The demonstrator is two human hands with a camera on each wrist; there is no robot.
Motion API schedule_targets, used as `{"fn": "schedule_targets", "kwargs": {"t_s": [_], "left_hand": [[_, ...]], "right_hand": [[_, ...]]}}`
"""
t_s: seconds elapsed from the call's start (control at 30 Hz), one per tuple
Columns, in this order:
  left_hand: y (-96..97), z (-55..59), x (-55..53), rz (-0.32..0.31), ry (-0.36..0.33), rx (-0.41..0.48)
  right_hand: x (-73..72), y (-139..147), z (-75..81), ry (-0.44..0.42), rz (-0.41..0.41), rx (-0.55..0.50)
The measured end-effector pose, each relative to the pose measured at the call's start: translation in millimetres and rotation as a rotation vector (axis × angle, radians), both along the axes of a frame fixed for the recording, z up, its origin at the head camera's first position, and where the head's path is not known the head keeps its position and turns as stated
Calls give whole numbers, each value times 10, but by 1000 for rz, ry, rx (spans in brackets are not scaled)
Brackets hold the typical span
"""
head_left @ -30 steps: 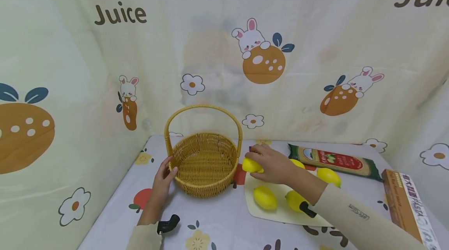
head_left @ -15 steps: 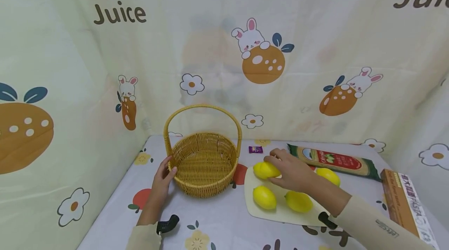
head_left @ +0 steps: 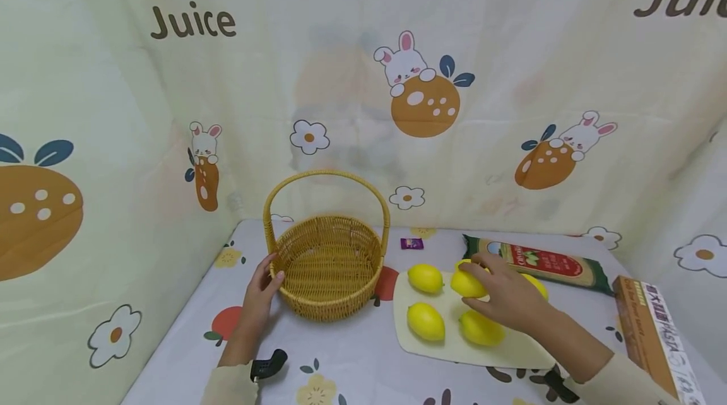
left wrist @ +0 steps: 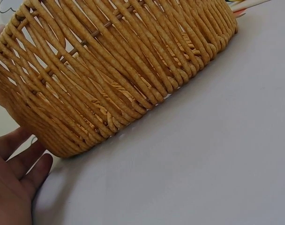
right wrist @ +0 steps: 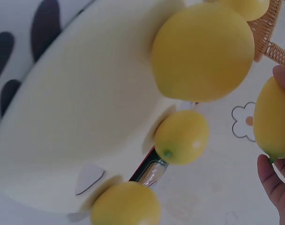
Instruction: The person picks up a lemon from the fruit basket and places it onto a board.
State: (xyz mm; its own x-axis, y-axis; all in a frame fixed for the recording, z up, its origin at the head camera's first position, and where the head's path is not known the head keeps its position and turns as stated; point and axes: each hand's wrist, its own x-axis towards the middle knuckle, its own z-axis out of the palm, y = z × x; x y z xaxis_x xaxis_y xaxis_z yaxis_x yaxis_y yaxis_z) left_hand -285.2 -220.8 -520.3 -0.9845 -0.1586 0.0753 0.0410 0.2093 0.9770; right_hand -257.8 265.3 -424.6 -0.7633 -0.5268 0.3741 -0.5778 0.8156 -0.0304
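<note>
My left hand (head_left: 262,291) rests against the left rim of a wicker basket (head_left: 328,313), which has a tall arched handle. In the left wrist view its fingers (left wrist: 37,171) lie by the woven side of the basket (left wrist: 114,70). Over a cream cutting board (head_left: 406,345), my right hand (head_left: 505,294) grips a yellow lemon (head_left: 469,282) between thumb and fingers. That lemon (right wrist: 273,117) shows at the right edge of the right wrist view. Other lemons lie on the board: one at back left (head_left: 425,279), one at front left (head_left: 426,322), and one nearer my wrist (head_left: 481,328).
Behind the board lies a green-and-red pasta packet (head_left: 548,260), with a brown pasta box (head_left: 644,329) to the right. A small purple packet (head_left: 411,243) sits near the back. Another lemon (head_left: 536,288) is partly hidden behind my right hand. A printed curtain (head_left: 341,77) encloses the table.
My right hand has moved right. The lemon it held left of the board now sits at the board's back left, and the hand is on another lemon. The left hand has stayed put.
</note>
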Motion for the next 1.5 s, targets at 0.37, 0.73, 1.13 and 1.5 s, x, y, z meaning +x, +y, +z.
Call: {"fn": "schedule_targets", "kwargs": {"t_s": [0.37, 0.73, 1.13, 1.5], "left_hand": [[-28, 62, 56, -12, 1, -19], [-6, 56, 34, -4, -20, -20], [-1, 50, 18, -5, -34, -13], [19, 25, 9, 9, -39, 1]], "right_hand": [[221, 260, -43, -129, -181, -30], [343, 563, -160, -197, -268, -55], [561, 741, -364, -314, -336, -82], [620, 892, -477, -411, -394, -98]]}}
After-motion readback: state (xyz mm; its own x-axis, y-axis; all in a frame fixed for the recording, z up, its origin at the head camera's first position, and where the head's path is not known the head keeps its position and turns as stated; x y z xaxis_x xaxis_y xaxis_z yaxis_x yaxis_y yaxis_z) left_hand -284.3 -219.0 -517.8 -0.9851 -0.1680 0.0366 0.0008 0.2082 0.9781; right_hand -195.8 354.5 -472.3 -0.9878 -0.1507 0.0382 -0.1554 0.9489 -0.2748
